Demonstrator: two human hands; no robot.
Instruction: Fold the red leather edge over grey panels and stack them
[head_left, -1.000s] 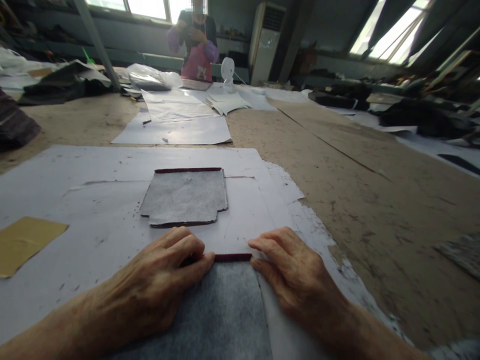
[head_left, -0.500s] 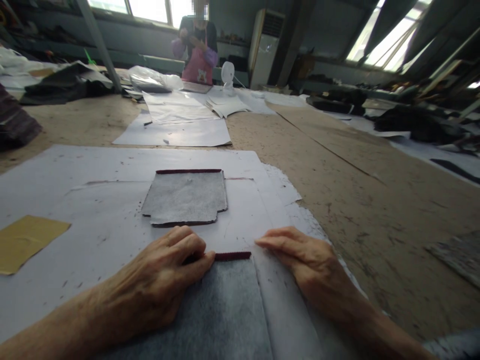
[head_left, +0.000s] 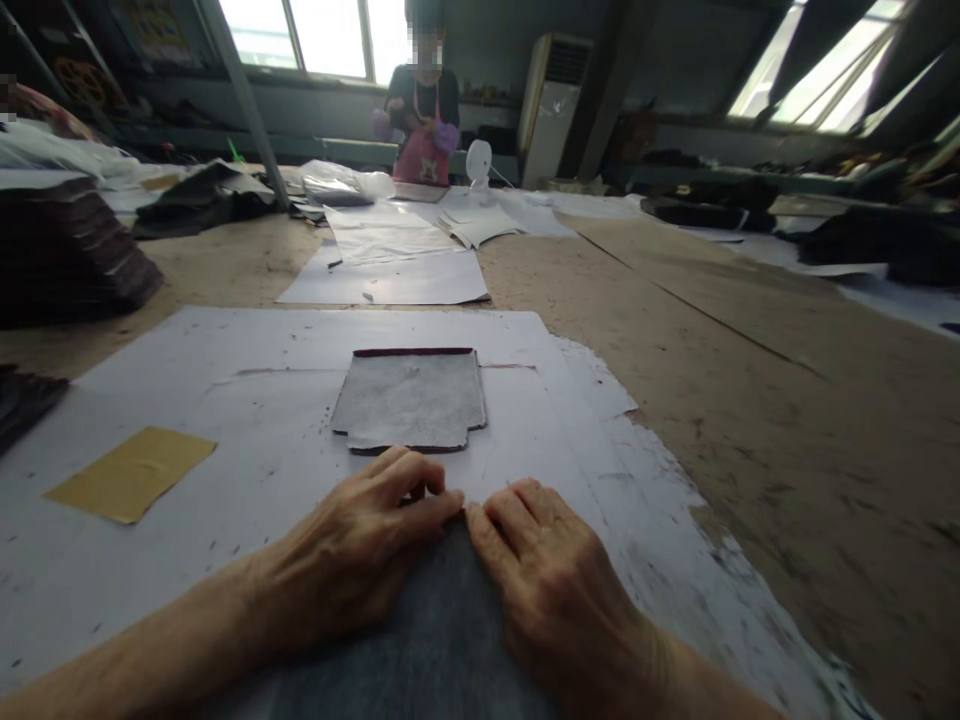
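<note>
A grey fabric panel (head_left: pixel 442 630) lies in front of me on white paper, its far edge mostly covered by my hands. My left hand (head_left: pixel 367 545) is closed, with thumb and index finger pinching that far edge. Right beside it, my right hand (head_left: pixel 555 580) rests on the same edge, fingers bent and pressed together on the fabric. The two sets of fingertips almost meet. Just beyond my hands sits a second grey panel (head_left: pixel 411 398), flat, with notched near corners and a dark red strip along its far side.
White paper (head_left: pixel 262 500) covers the near table, with a tan paper piece (head_left: pixel 135 473) at left. A dark stack of material (head_left: pixel 71 245) stands further left. White sheets (head_left: pixel 390 275) and a small white fan (head_left: pixel 478 170) lie beyond. A person in a pink apron (head_left: pixel 422 150) stands across the table.
My right hand has moved left from the bare paper onto the panel's edge, covering the dark red strip seen there before. My left hand keeps its pinch. The whole view has shifted slightly.
</note>
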